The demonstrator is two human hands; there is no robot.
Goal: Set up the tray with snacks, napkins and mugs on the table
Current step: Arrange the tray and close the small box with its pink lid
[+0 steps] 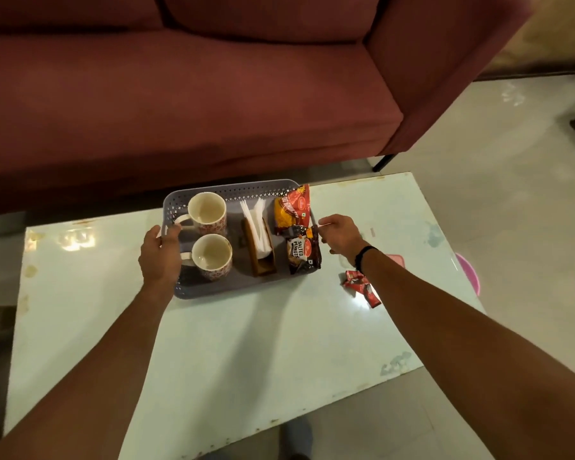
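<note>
A grey perforated tray (233,186) sits at the far side of the pale glass table (233,346). It holds two floral mugs (208,213) (213,255) on its left, a wooden holder of white napkins (259,239) in the middle, and two snack packets on its right: an orange-red one (291,210) and a dark salted-peanuts one (302,254). My left hand (160,257) grips the tray's left rim. My right hand (341,234) grips its right rim beside the packets.
Small red wrappers (361,287) lie on the table right of the tray. A maroon sofa (213,94) stands close behind the table's far edge. A pink round object (468,272) shows below the right edge. Tiled floor lies to the right.
</note>
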